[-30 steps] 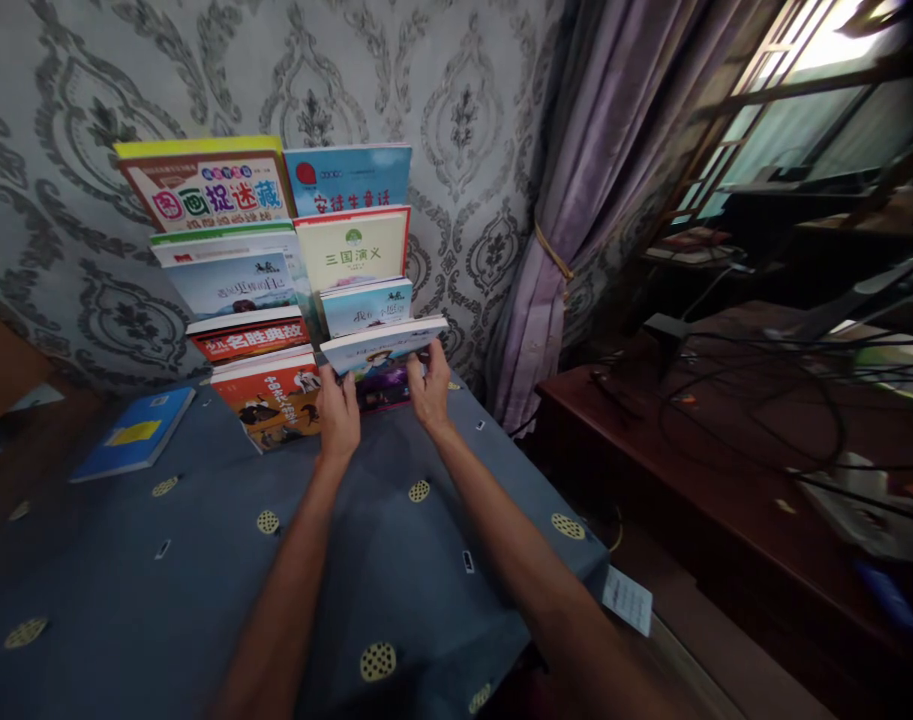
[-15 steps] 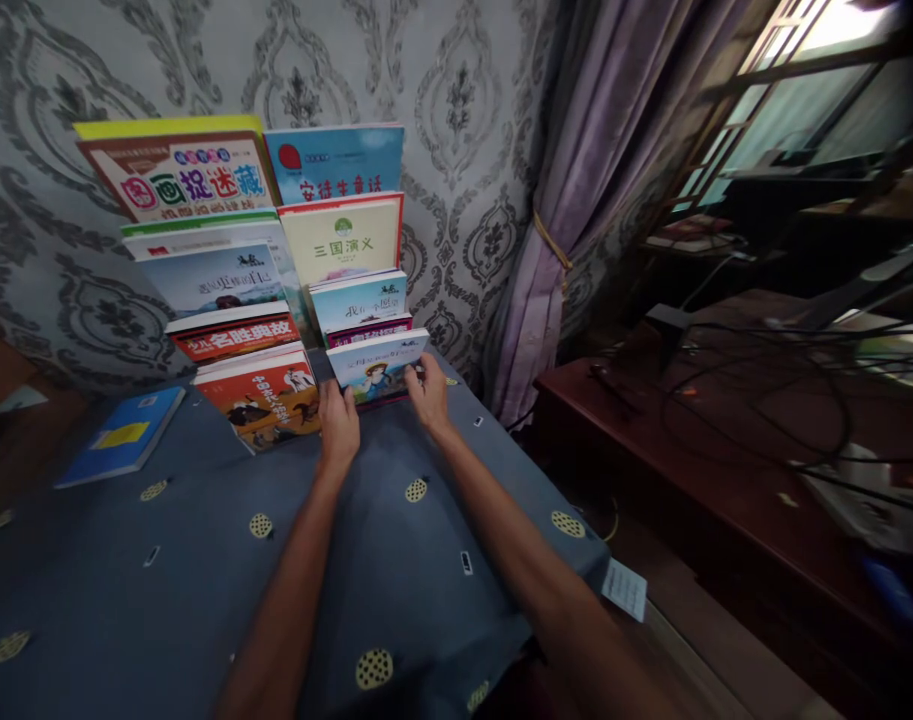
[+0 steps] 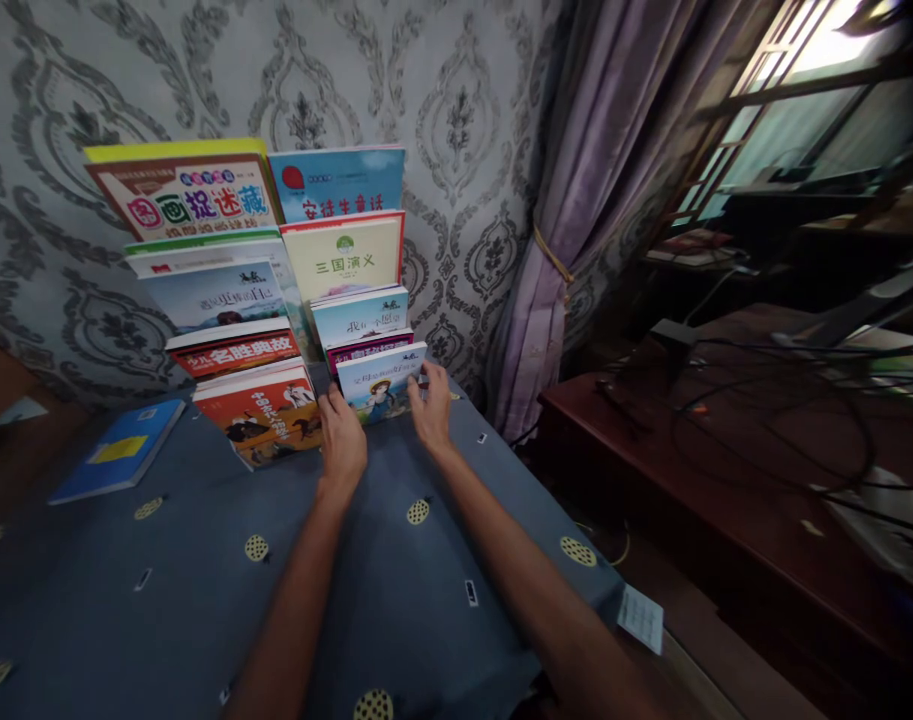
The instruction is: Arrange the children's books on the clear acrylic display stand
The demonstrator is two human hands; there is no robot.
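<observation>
At the centre of the frame, the left hand (image 3: 343, 447) and right hand (image 3: 431, 405) have their fingers grasping the lower corners of a picture book (image 3: 382, 382), standing at the front of the tiered books (image 3: 223, 290) on the blue surface (image 3: 163, 560).

blue notebook (image 3: 115, 452) flat on tablecloth (image 3: 201, 590) | purple curtain (image 3: 576, 200) right

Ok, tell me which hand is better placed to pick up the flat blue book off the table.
Left. The flat blue book lies far out on the left hand's side. The right hand is further from it, on the front book's right edge, and would probably have to cross over.
</observation>
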